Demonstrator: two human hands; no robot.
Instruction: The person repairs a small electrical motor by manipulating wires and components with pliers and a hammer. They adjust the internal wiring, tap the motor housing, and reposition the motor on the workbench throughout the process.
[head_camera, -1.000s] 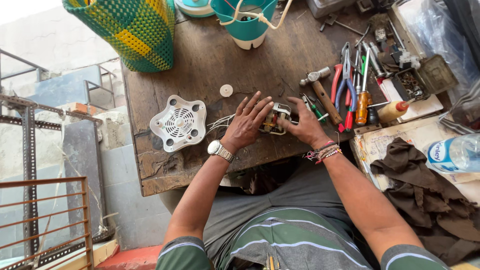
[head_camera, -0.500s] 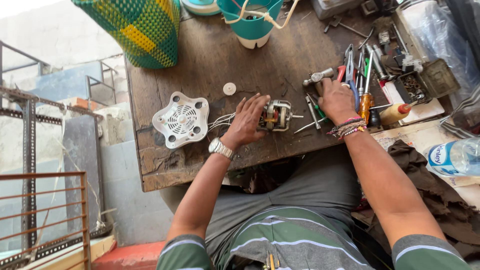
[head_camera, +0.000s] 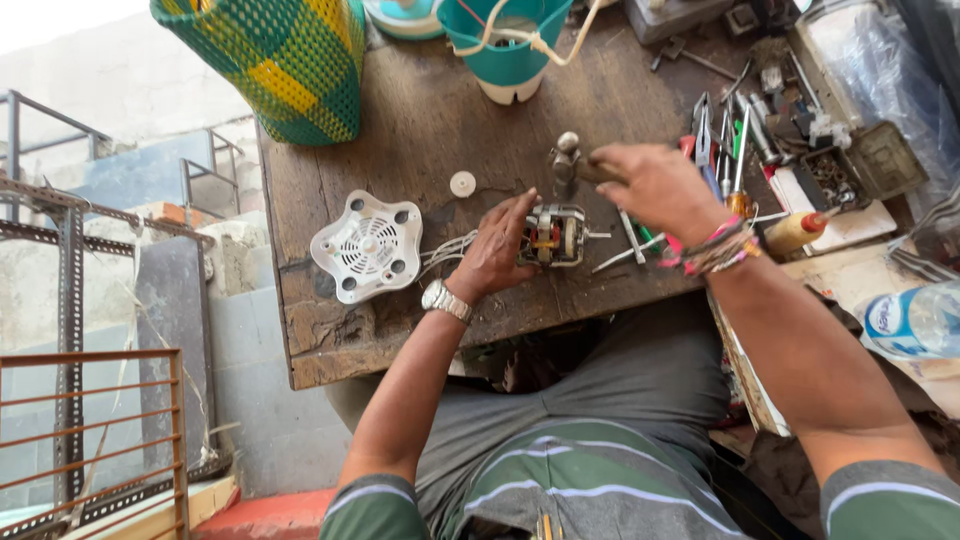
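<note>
The small motor sits on the dark wooden worktop, right in front of you, near the front edge. It has shiny metal plates and copper wire inside. White wires run from it to the left.

Your left hand rests on the left side of the motor. Your fingers are spread and lie flat against it, so this hand is open and holds the motor down. You wear a silver watch on that wrist.

Your right hand is up above the worktop, just behind the motor. It is closed around a small hammer. The metal head of the hammer sticks out to the left of your hand and hangs over the motor. Bright bands go around that wrist.

A white round cover with holes lies to the left of the motor, near the wires. A small white disc lies behind it. A green and yellow basket stands at the back left. A teal cup stands at the back middle. Pliers and screwdrivers lie in a heap to the right of your right hand. A clear bottle lies at the far right.
</note>
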